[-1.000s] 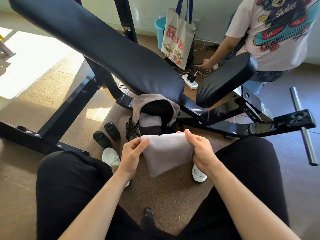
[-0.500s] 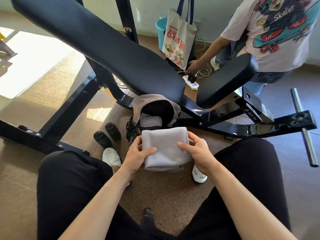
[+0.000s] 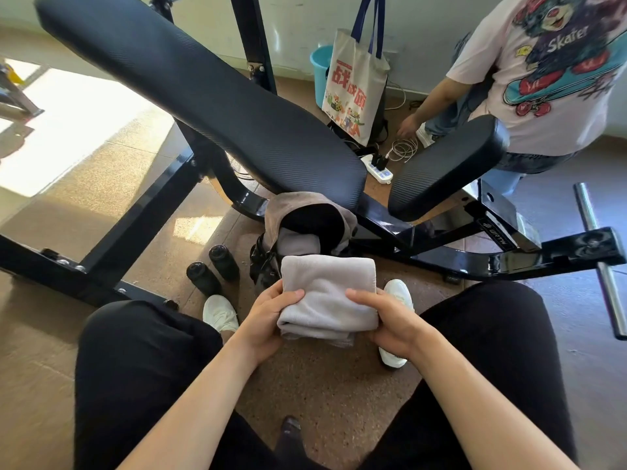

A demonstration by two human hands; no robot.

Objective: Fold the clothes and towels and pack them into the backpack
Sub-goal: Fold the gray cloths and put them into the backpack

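A folded grey towel is held between my knees, above the floor. My left hand grips its left edge, thumb on top. My right hand grips its right edge the same way. Just beyond the towel a grey-brown backpack stands open on the floor under the bench, with a pale folded cloth showing inside its dark mouth.
A black padded weight bench and its steel frame cross the view behind the backpack. Two black bottles stand left of it. A person sits at the far right beside a tote bag, a power strip and a blue bucket.
The towel hung loose from my two hands a second ago. It has been folded into a compact block, and both hands have shifted to grip its sides.
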